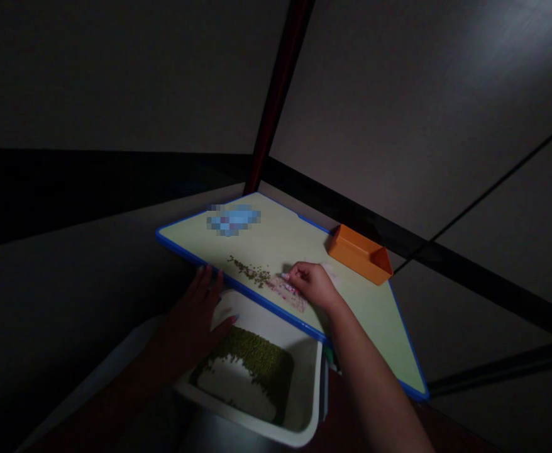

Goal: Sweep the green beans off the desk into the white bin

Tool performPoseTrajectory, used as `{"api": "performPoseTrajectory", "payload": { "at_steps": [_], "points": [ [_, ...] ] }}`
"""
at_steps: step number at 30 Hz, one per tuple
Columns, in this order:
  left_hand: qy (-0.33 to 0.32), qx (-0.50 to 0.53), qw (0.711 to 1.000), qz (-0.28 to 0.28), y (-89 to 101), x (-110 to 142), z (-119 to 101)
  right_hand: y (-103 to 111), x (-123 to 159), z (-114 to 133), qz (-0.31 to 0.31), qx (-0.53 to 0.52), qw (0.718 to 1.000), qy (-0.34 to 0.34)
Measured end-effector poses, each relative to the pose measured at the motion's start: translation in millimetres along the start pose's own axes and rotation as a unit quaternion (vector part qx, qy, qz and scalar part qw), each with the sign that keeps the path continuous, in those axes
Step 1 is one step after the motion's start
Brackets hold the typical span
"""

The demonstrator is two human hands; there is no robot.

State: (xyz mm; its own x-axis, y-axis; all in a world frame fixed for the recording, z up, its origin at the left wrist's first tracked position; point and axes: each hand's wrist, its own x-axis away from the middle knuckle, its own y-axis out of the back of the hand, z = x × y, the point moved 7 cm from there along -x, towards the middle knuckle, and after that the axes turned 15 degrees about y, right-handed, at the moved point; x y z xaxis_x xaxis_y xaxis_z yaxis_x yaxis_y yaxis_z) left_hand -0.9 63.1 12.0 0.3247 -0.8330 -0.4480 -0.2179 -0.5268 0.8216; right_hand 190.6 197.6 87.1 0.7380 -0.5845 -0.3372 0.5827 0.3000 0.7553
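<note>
Small greenish-brown grains, like mung beans, lie in a loose strip near the front edge of a pale board with a blue rim. My right hand rests over the board at the strip's right end. Its thumb and fingertips are pinched together; anything between them is too small to make out. Beneath it is a pinkish printed patch. Below the board's edge stands a white tub, with many more green grains spread over its bottom. My left hand is at the tub's left side, fingers spread and thumb over the inside, seemingly holding nothing.
An orange open box stands on the board's right rear edge. A blurred blue patch shows at the far left of the board. Behind rise dark walls meeting at a reddish corner post. The light is dim.
</note>
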Motion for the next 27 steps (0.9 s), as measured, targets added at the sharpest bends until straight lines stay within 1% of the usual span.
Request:
{"api": "performPoseTrajectory", "payload": {
  "at_steps": [4, 8, 12, 16, 18, 21, 27],
  "points": [
    [-0.005, 0.009, 1.000, -0.011, 1.2, 1.0, 0.2, 6.2, -0.2, -2.1, -0.025, 0.035, 0.999, 0.011],
    [0.000, 0.015, 1.000, -0.005, -1.1, 0.3, 2.1, 15.1, 1.2, -7.9, -0.063, 0.045, 0.997, -0.014],
    [-0.005, 0.018, 1.000, -0.009, -0.6, 0.0, 2.0, 28.3, 3.6, -14.0, -0.105, 0.093, 0.989, -0.047],
    [-0.007, 0.009, 1.000, -0.011, -0.5, 0.3, 1.8, 30.9, 4.4, -18.6, -0.096, 0.126, 0.985, -0.065],
    [-0.007, 0.003, 1.000, -0.014, -0.7, 0.4, 1.8, 26.4, 3.6, -19.2, -0.077, 0.112, 0.989, -0.056],
    [-0.006, -0.003, 1.000, -0.013, -0.8, 0.4, 1.6, 17.7, 2.6, -17.6, -0.054, 0.055, 0.996, -0.035],
    [-0.003, 0.002, 1.000, 0.003, 1.3, -0.1, 0.0, 8.9, 2.8, -8.1, -0.038, -0.070, 0.996, -0.028]
  ]
}}
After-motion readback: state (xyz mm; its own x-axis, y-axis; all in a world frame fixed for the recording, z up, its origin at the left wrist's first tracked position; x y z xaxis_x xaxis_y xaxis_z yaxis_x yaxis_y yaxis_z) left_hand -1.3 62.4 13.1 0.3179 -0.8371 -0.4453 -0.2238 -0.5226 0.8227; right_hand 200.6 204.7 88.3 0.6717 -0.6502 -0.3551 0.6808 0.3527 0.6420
